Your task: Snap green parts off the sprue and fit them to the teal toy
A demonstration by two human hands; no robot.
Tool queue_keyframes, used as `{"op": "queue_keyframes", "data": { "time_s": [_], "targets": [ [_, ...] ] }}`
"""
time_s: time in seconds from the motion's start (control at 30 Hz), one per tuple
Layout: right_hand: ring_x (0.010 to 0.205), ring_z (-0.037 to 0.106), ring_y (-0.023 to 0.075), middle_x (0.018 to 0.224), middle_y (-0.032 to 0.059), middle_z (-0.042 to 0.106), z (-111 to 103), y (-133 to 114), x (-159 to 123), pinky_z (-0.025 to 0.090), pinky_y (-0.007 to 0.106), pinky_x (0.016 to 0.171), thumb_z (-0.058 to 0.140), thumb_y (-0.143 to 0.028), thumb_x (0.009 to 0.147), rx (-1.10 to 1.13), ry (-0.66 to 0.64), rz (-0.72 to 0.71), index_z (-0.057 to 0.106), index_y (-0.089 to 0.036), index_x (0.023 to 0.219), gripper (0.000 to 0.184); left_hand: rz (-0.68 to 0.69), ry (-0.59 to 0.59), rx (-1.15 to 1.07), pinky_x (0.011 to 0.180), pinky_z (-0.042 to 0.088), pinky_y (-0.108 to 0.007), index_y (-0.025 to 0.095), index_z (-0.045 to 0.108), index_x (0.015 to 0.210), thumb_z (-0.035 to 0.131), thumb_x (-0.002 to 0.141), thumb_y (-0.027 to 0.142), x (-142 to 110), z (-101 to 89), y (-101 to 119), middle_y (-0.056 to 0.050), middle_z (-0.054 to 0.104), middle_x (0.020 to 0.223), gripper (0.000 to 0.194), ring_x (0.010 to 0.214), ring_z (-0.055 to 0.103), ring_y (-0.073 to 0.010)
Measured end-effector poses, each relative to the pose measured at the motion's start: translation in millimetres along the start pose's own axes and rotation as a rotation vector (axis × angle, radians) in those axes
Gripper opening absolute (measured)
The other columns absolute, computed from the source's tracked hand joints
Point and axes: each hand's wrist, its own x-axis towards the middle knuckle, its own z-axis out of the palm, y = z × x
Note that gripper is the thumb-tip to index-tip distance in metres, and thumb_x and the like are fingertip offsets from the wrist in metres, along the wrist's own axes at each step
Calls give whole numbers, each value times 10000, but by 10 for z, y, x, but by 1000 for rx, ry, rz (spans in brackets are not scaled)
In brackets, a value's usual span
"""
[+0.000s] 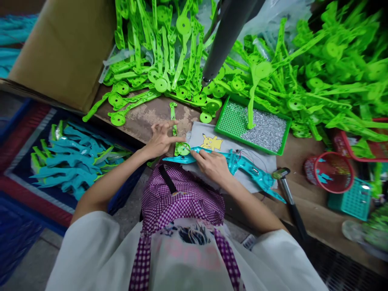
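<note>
My left hand (162,139) is at the table's front edge, its fingers curled against a long green plastic part (173,108) with a round disc at its near end. My right hand (212,163) lies over a long blue plastic shell (257,178), its fingertips pinched together beside the green disc. A thin line, perhaps a wire or slim tool, runs from these fingertips over the disc; I cannot make it out clearly. Thin wires loop out of the blue shell, which rests on a pale cloth (242,155) with a yellow cartoon figure.
Green plastic parts (163,52) are heaped at the back. An electric screwdriver (221,44) hangs above the table. A green basket (232,119) holds small screws. On the right are a hammer (289,194) and red basket (333,171); at left, a crate holds blue-green pieces (75,149).
</note>
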Motion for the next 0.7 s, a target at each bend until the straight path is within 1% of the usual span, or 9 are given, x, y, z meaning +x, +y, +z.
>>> {"op": "queue_keyframes", "data": {
  "time_s": [0.13,0.23,0.3,0.37,0.43,0.5,0.57,0.63,0.7],
  "targets": [
    [793,631,194,1073,116,728,-13,54,32,313,320,678,370,-186,1018,-22,-39,-39,571,-205,1378,413,45,-28,-39,1206,150,-561,473,772,1052,494,967,208,-37,10,-62,-1,538,1427,394,1437,355,-307],
    [813,626,193,1079,118,721,-20,76,60,304,319,685,339,-157,1018,-26,-38,-68,607,-196,1318,404,98,-51,-10,1221,130,-543,473,769,1057,487,970,226,-65,0,-49,8,531,1436,384,1460,321,-292],
    [804,618,187,1065,114,721,-26,86,68,298,316,684,333,-150,1017,-8,-27,-65,617,-194,1294,399,125,-85,9,1225,120,-541,473,760,1077,521,962,233,-72,-11,-14,17,526,1454,358,1467,310,-286],
    [776,606,180,1046,103,724,-28,105,53,286,310,669,347,-178,1023,36,-6,-44,618,-201,1290,382,137,-137,28,1226,112,-544,476,748,1103,568,940,227,-62,-27,26,22,542,1453,347,1472,301,-281],
    [744,595,175,1047,94,727,-22,143,14,271,304,646,352,-242,1039,96,22,1,630,-213,1278,368,148,-183,55,1223,105,-555,478,739,1109,590,915,196,-30,-56,55,30,561,1446,373,1481,290,-274],
    [727,587,172,1067,89,726,-4,192,-37,255,299,630,343,-296,1052,136,48,53,649,-225,1259,377,173,-214,81,1216,95,-571,476,740,1094,585,889,143,18,-99,78,39,556,1462,422,1491,280,-272],
    [719,580,169,1086,85,721,23,236,-79,238,298,619,346,-311,1051,142,57,82,660,-237,1255,382,206,-240,102,1213,81,-583,463,745,1084,577,861,97,67,-148,109,43,533,1495,461,1497,278,-276],
    [710,569,165,1087,81,715,49,262,-97,222,301,611,364,-304,1042,130,51,85,661,-248,1262,375,220,-241,108,1212,75,-589,451,748,1094,564,847,71,101,-187,169,39,515,1519,489,1492,297,-280],
    [704,559,164,1070,78,711,63,269,-91,215,306,606,376,-291,1031,121,46,76,664,-254,1258,368,212,-217,103,1212,80,-592,452,737,1138,550,852,72,108,-202,264,36,502,1536,511,1484,320,-282]
  ]
}}
